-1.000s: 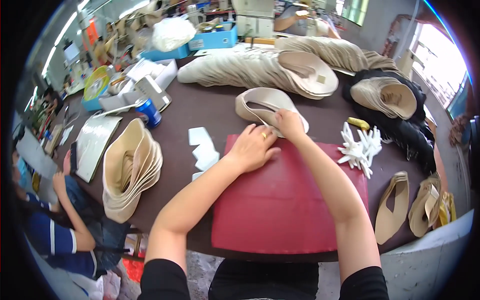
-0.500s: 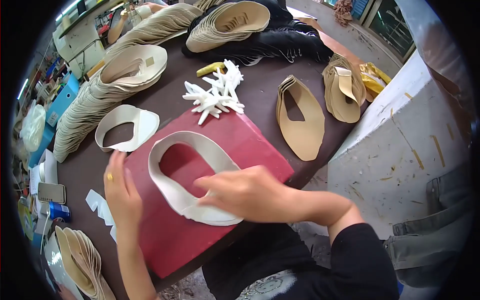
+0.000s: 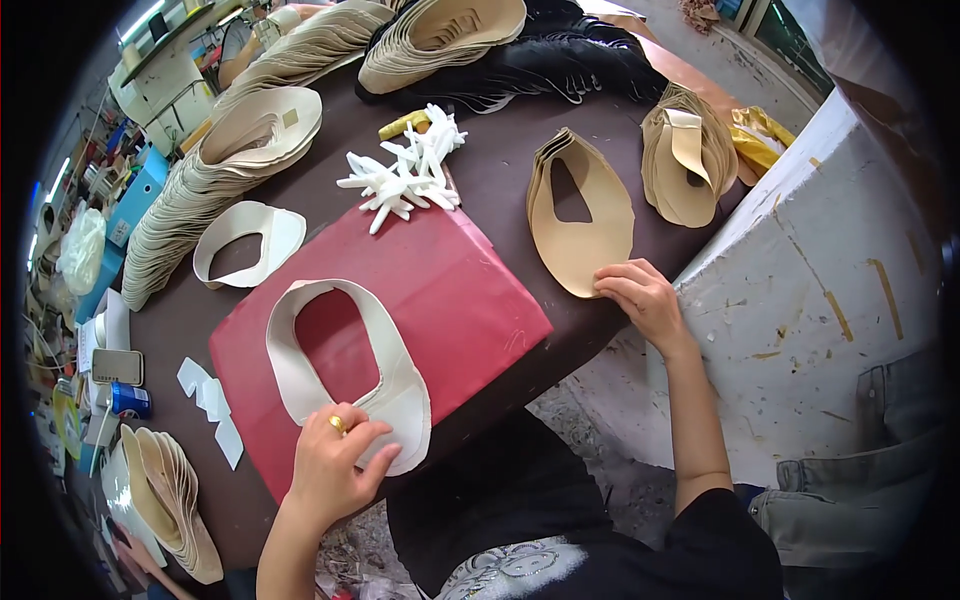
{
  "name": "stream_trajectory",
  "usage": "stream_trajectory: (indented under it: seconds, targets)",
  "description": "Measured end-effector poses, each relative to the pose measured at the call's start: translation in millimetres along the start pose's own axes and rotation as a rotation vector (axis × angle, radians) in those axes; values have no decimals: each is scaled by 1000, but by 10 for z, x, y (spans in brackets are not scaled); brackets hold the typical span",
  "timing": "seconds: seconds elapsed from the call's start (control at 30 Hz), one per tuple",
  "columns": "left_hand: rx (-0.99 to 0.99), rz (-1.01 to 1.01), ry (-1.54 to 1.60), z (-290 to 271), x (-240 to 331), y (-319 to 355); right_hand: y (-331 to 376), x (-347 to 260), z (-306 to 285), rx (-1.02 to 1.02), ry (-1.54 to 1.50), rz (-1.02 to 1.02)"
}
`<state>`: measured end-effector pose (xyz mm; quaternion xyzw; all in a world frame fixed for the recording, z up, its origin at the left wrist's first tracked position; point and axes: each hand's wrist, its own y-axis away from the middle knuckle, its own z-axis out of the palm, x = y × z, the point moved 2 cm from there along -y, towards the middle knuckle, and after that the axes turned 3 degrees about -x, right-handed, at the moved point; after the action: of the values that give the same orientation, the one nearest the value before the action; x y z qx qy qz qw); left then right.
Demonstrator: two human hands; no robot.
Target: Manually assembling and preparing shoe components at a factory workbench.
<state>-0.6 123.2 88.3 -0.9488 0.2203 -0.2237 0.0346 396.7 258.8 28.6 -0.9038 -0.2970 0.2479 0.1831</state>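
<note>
A white shoe upper, ring-shaped with a broad toe, lies on a red board in front of me. My left hand, a gold ring on one finger, rests on its near part with bent fingers and the thumb spread apart. Off to the right, my right hand has its fingers closed on the near rim of a small stack of tan shoe uppers. The thumb of that hand is mostly hidden.
Beyond the board are a pile of white finger-like pieces, another white upper and a long stack of beige uppers. Black pieces lie at the back. White cut pieces, a phone and a blue can sit left.
My right hand has left the white upper and reached right to the tan stack. My left hand has come from the board's left onto the white upper, which has shifted slightly toward me.
</note>
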Motion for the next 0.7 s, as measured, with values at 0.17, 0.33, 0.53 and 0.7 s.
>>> stream_trajectory:
  seconds: [0.17,0.33,0.53,0.7]
  targets:
    - [70,172,32,114,297,-528,198,-314,-197,-75,-221,116]
    - [329,137,-323,765,543,-1636,139,-317,71,256,128,584]
    - [122,-222,330,968,314,-1984,-133,-454,45,187,181,788]
    - [339,-305,747,-144,156,-1073,-809,-1347,-150,251,-752,600]
